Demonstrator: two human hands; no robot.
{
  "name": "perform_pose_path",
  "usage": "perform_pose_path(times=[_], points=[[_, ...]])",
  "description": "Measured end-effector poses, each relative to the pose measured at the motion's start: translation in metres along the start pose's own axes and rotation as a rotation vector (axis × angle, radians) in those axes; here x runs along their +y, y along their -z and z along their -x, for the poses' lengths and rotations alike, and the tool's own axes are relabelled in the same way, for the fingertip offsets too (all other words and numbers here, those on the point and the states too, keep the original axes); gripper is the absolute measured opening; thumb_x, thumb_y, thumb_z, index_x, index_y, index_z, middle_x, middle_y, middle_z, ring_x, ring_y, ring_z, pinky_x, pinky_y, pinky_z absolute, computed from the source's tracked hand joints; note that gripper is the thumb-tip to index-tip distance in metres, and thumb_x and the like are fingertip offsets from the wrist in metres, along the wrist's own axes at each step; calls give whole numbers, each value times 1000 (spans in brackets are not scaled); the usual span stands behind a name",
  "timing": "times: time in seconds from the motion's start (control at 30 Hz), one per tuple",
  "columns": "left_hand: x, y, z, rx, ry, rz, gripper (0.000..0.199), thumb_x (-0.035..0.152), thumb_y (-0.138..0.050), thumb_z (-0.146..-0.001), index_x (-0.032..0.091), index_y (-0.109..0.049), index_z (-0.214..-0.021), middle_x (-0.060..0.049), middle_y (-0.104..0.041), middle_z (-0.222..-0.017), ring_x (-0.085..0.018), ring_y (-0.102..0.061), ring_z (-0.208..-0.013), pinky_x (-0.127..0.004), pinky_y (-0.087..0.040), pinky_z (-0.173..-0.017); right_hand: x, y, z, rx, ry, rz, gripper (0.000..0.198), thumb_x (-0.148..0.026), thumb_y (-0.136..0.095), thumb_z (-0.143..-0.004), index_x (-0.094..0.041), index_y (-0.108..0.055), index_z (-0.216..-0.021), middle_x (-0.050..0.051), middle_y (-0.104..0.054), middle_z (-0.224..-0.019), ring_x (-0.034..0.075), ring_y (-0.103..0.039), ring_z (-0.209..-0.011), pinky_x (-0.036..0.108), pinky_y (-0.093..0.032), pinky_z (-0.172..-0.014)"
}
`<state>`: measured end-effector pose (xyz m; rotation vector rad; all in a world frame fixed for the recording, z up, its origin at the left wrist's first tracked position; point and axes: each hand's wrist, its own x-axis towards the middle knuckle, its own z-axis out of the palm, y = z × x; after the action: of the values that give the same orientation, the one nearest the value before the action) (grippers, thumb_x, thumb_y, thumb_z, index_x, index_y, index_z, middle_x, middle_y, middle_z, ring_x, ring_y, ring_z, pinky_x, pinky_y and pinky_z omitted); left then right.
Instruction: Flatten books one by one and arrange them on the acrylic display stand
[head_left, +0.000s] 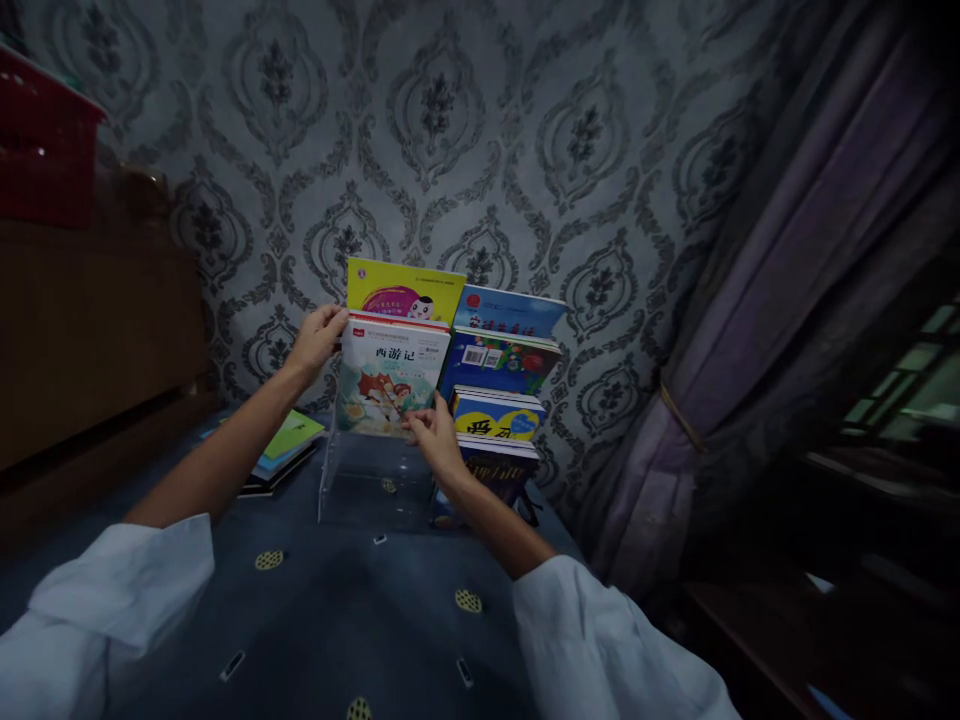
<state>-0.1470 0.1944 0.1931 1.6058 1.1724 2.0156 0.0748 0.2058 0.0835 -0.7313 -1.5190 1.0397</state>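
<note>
A white and green picture-cover book (367, 355) with Chinese characters stands leaning back in a clear plastic tiered rack (360, 490). My left hand (318, 342) is closed on the book's upper left edge. At its lower right edge, my right hand (436, 438) pinches the cover between thumb and fingers. Behind it rises a yellow book (405, 283) with a magenta patch. The rack's right column holds a light blue book (514, 308), a dark blue book (495, 362), a yellow and blue book (499, 418) and a dark purple book (499, 465).
Several books (289, 445) lie stacked left of the rack on a dark blue patterned cloth (337, 610). A wooden cabinet (97, 330) with a red basket (45, 140) on top stands at the left. Patterned wallpaper (435, 110) is behind, and a tied purple curtain (690, 390) hangs right.
</note>
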Motion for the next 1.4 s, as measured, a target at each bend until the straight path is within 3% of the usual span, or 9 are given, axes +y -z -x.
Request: perform_pose_path(times=[0.27, 0.67, 0.8, 1.03, 1.4], points=[[8, 1, 2, -11, 122, 163, 44, 54, -78, -65, 16, -67, -82, -1, -66, -71, -14, -61, -63, -22, -48, -55, -2, 1, 2, -4, 9, -14, 81, -19, -59, -73, -21, -33, -150, -2, -65, -80, 18, -67, -75, 20, -50, -49], [0, -5, 3, 22, 77, 130, 44, 59, -71, -73, 18, -61, -85, 0, -64, -75, -15, -62, -69, -23, -49, -56, -1, 0, 0, 2, 8, -19, 80, -22, -59, -74, -21, -30, -150, -4, -62, -76, 18, -68, -73, 20, -50, -48], [-13, -14, 12, 10, -9, 163, 49, 66, -56, -83, 19, -58, -94, -4, -67, -89, -19, -65, -83, -28, -53, -69, -6, 2, 2, -12, 21, -28, 78, -25, -60, -75, -19, -33, -148, -5, -62, -75, 18, -68, -74, 21, -52, -50], [-52, -10, 32, -132, -90, -30, 57, 52, -66, -79, 17, -47, -119, -12, -63, -121, -26, -60, -115, -41, -47, -102, -9, 4, -1, -14, 3, -57, 73, -23, -61, -72, -17, -37, -141, -6, -63, -71, 17, -68, -66, 21, -51, -49], [-68, -6, 25, -133, -167, -189, 43, 45, -60, -85, 18, -48, -116, -10, -61, -122, -25, -56, -117, -42, -42, -106, -9, 4, 0, -18, 23, -1, 68, -18, -58, -75, -16, -36, -140, -6, -67, -71, 15, -68, -64, 22, -53, -54]])
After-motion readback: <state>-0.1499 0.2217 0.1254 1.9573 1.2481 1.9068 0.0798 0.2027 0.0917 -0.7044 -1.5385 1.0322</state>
